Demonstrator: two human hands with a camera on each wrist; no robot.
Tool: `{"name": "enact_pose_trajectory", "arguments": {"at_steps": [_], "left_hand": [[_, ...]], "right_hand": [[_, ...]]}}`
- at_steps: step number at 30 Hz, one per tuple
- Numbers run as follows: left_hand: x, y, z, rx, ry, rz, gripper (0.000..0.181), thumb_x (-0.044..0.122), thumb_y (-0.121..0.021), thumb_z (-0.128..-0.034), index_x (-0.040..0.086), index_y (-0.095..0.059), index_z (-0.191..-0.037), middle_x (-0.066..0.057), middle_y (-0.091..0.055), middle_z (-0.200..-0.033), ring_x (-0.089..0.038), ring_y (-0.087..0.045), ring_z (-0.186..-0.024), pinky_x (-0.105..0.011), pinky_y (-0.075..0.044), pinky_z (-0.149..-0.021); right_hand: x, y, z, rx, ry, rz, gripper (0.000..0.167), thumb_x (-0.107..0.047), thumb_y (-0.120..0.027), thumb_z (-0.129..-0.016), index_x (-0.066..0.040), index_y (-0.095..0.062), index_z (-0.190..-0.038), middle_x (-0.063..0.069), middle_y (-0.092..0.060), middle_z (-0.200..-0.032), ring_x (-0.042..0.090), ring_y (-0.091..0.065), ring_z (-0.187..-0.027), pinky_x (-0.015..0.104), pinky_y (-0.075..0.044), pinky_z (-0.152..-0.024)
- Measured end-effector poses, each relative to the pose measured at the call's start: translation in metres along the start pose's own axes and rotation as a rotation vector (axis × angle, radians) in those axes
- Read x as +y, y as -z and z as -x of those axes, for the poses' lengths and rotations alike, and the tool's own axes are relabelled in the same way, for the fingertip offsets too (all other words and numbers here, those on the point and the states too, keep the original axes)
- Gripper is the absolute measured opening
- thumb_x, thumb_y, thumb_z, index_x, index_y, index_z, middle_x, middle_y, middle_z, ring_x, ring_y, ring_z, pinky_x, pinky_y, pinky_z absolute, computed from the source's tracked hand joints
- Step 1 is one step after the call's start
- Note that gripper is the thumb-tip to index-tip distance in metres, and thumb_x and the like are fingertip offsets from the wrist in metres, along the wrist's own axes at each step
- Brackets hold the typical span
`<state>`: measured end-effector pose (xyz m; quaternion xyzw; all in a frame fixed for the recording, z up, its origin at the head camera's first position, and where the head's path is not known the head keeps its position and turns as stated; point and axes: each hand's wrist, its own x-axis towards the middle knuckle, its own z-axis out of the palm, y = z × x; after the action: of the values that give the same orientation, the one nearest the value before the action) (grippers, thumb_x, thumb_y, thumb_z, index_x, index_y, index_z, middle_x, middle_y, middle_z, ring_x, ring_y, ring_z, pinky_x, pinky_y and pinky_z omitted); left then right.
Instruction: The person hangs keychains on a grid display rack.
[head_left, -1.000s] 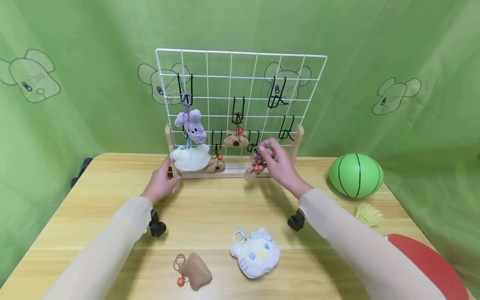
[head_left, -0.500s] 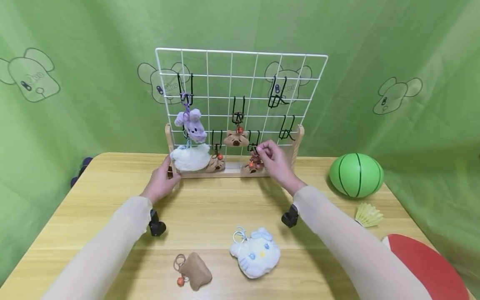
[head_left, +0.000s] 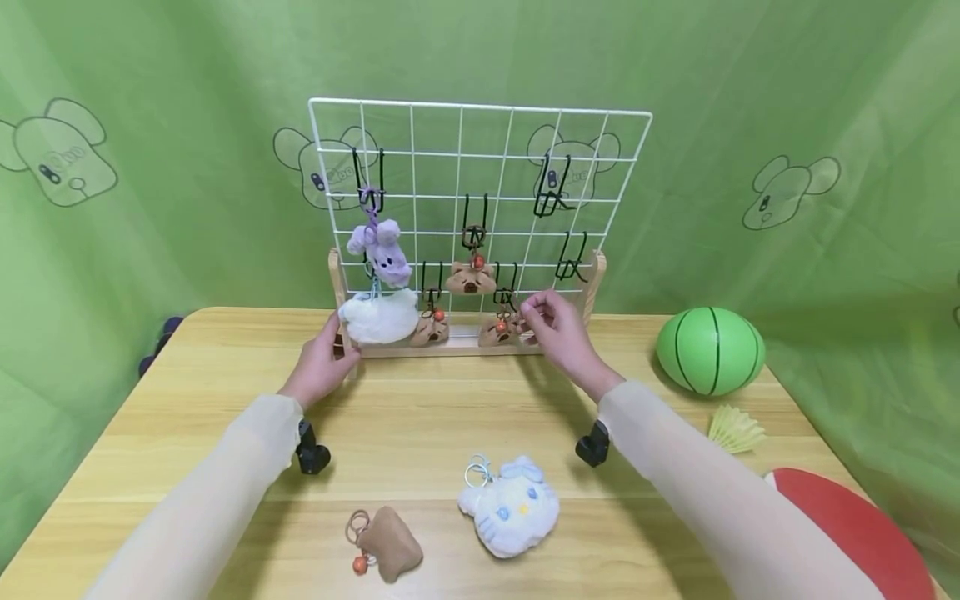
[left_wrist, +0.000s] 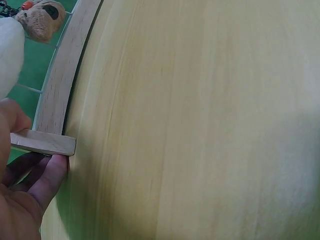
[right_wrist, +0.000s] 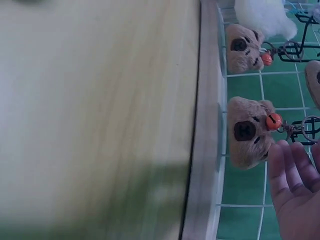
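Observation:
My left hand [head_left: 318,365] grips the left end of the wooden stand [head_left: 337,279] that bears a white wire grid. In the left wrist view, thumb and fingers pinch the wooden end piece [left_wrist: 47,142] from two sides. My right hand [head_left: 561,333] is beside a brown plush bear keychain [head_left: 495,333], which hangs by its ring from a low black hook [head_left: 506,287]. In the right wrist view, the fingers [right_wrist: 295,167] are nearly straight, holding nothing, tips close to the bear's edge; whether they touch cannot be told. An orange bell [right_wrist: 273,121] hangs at the bear's head.
Also hanging are a purple plush [head_left: 382,250], a white plush [head_left: 380,317] and two brown bears. A brown plush keychain [head_left: 392,544] and a white cat-face keychain [head_left: 513,508] lie in front. At right are a green ball [head_left: 711,350], a shuttlecock [head_left: 737,429] and a red paddle [head_left: 851,529].
My right hand has brought the bear keychain's ring to the low hook, let go and drawn slightly right. The bear now hangs there. My left hand has kept its hold on the stand.

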<state>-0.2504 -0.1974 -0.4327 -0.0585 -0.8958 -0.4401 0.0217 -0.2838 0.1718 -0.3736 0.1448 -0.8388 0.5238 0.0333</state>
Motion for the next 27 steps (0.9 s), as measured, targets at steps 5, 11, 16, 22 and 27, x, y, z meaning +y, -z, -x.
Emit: {"name": "enact_pose_trajectory", "arguments": {"at_steps": [5, 11, 16, 22, 27], "left_hand": [[-0.001, -0.001, -0.001, 0.002, -0.003, 0.001, 0.079, 0.009, -0.059, -0.0991, 0.008, -0.019, -0.167, -0.034, -0.061, -0.138, -0.048, -0.063, -0.124, -0.059, -0.055, -0.11], [-0.004, -0.002, -0.003, 0.006, -0.01, 0.006, 0.078, 0.009, -0.059, -0.0987, 0.007, -0.021, -0.166, -0.034, -0.06, -0.137, -0.048, -0.063, -0.123, -0.059, -0.055, -0.109], [-0.007, -0.001, -0.004, 0.005, -0.017, -0.001, 0.077, 0.011, -0.059, -0.0987, 0.007, -0.022, -0.165, -0.034, -0.061, -0.135, -0.048, -0.063, -0.122, -0.059, -0.055, -0.109], [-0.007, -0.002, -0.004, 0.009, -0.014, -0.001, 0.077, 0.01, -0.06, -0.0989, 0.007, -0.022, -0.166, -0.034, -0.061, -0.135, -0.048, -0.063, -0.122, -0.058, -0.055, -0.109], [-0.007, -0.002, -0.003, 0.012, -0.018, -0.004, 0.076, 0.008, -0.059, -0.099, 0.005, -0.022, -0.165, -0.035, -0.06, -0.137, -0.049, -0.063, -0.123, -0.059, -0.055, -0.109]], "right_hand": [[0.004, 0.004, 0.015, -0.054, 0.023, 0.073, 0.016, -0.003, -0.055, -0.105, 0.011, -0.06, -0.111, 0.033, -0.068, -0.105, 0.029, -0.071, -0.086, 0.03, -0.067, -0.071], [0.0, 0.003, 0.042, -0.376, 0.026, 0.163, 0.014, -0.006, -0.061, -0.101, 0.005, -0.066, -0.108, 0.023, -0.069, -0.098, 0.026, -0.065, -0.082, 0.024, -0.061, -0.069], [-0.007, -0.011, 0.066, -0.652, 0.094, 0.232, 0.01, -0.012, -0.068, -0.099, -0.003, -0.069, -0.103, 0.011, -0.072, -0.096, 0.014, -0.065, -0.085, 0.024, -0.062, -0.078], [-0.018, -0.03, 0.084, -0.837, 0.128, 0.303, 0.012, -0.017, -0.073, -0.097, -0.008, -0.068, -0.102, -0.001, -0.068, -0.092, 0.001, -0.058, -0.082, 0.018, -0.058, -0.077], [-0.021, -0.041, 0.09, -0.862, 0.123, 0.381, 0.012, -0.017, -0.073, -0.097, -0.008, -0.066, -0.098, -0.004, -0.063, -0.086, 0.0, -0.052, -0.077, 0.016, -0.051, -0.069]]}}
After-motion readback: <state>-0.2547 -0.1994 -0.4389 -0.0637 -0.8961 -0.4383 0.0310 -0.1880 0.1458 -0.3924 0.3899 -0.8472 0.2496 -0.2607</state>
